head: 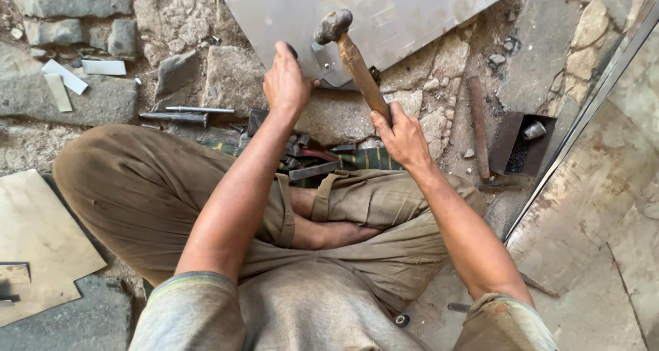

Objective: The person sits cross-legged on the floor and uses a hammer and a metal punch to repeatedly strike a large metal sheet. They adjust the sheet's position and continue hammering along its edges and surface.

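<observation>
I sit cross-legged on a stone floor. My right hand (403, 139) grips the wooden handle of a hammer (357, 62), whose dark metal head is over the near corner of a grey metal sheet (384, 11). My left hand (287, 83) is closed on that corner of the sheet, holding a small dark tool against it; the tool's tip barely shows above my fingers. A small bent metal piece (328, 64) lies at the corner between both hands.
Several metal tools (312, 160) lie on a striped cloth before my legs. A chisel and a rod (184, 114) rest at left, a rusty bar (478, 128) and a dark metal box (518, 145) at right. Pale sheet offcuts (38, 234) lie at lower left.
</observation>
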